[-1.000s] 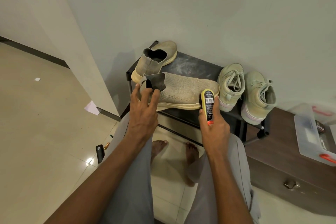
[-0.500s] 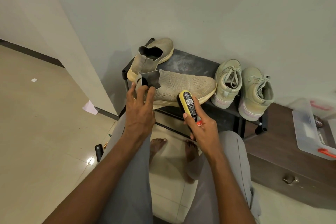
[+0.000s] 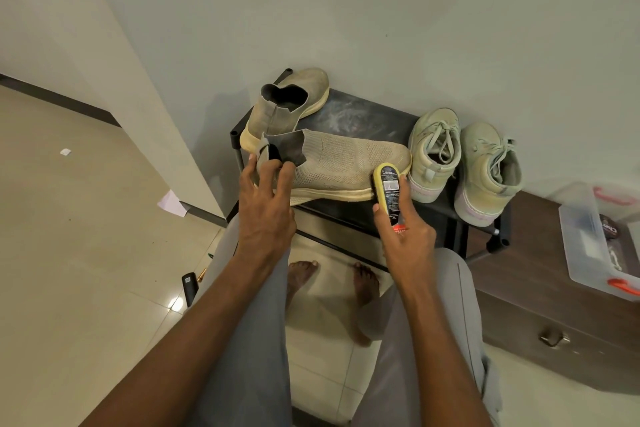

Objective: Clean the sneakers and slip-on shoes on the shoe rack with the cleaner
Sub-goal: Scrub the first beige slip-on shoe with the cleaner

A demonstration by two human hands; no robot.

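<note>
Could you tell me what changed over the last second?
The right hand drew the cleaner back from the slip-on, then returned its tip to the toe-side sole. The left hand kept holding the heel; the sneakers stayed on the rack.

A beige knit slip-on shoe (image 3: 346,166) lies sideways along the black metal shoe rack's (image 3: 356,114) near edge, toe right; its mate (image 3: 291,100) stands behind; two pale green lace-up sneakers (image 3: 464,159) stand right; the yellow-and-black cleaner bottle (image 3: 388,191) touches the near shoe's toe.

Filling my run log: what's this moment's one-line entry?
left hand: holds slip-on shoe heel | right hand: grips cleaner at toe sole | sneakers: untouched
</note>
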